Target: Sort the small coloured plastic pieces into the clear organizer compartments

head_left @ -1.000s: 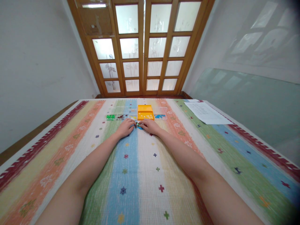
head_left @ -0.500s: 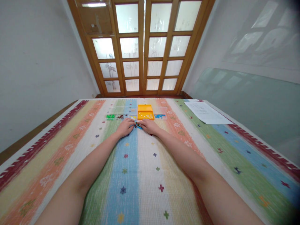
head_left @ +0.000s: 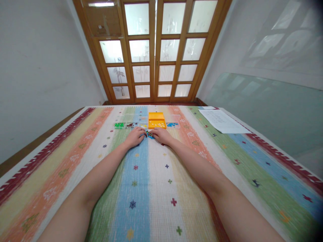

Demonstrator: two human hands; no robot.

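Observation:
Both my arms reach far across a striped, many-coloured tablecloth [head_left: 151, 188]. My left hand [head_left: 135, 136] and my right hand [head_left: 161, 135] lie knuckles up on either side of a small heap of mixed coloured beads [head_left: 149, 135], their fingertips curled in at the heap. What the fingertips pinch is too small to make out. Just beyond stands an orange tray [head_left: 156, 120] with pale beads in it, flanked by clear compartments with green beads [head_left: 118, 125], dark beads [head_left: 129, 125] and blue beads [head_left: 172, 125].
A sheet of printed paper [head_left: 222, 121] lies at the table's far right. A wooden door with frosted glass panes [head_left: 153, 50] stands behind the table. A glass pane [head_left: 264, 107] leans along the right wall.
Both hands have barely shifted; the fingers work slightly at the bead heap. The view has tilted by a few pixels.

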